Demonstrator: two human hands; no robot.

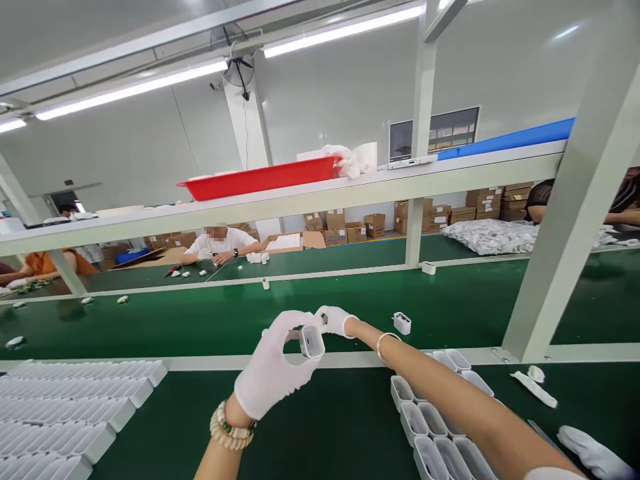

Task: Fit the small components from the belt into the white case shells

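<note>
My left hand (pixel 277 363), in a white glove, pinches a small white plastic housing (pixel 313 342) between thumb and fingers, its hollow end facing me. Just behind it, my right hand (pixel 334 321), also gloved, reaches over the green conveyor belt (pixel 200 330) with its fingers closed. A small dark spot shows at its fingertips, but what it is cannot be made out. Beneath my right forearm stand rows of open white housings (pixel 433 420) on the dark green bench. On the belt right of that hand sits a white housing with dark parts inside (pixel 401 323).
Rows of white housings (pixel 55 420) cover the bench at left. A frame post (pixel 565 200) rises at right, near a loose white glove (pixel 595 450). A shelf above carries a red tray (pixel 260 180). Across the belt, a person (pixel 225 247) works with small parts.
</note>
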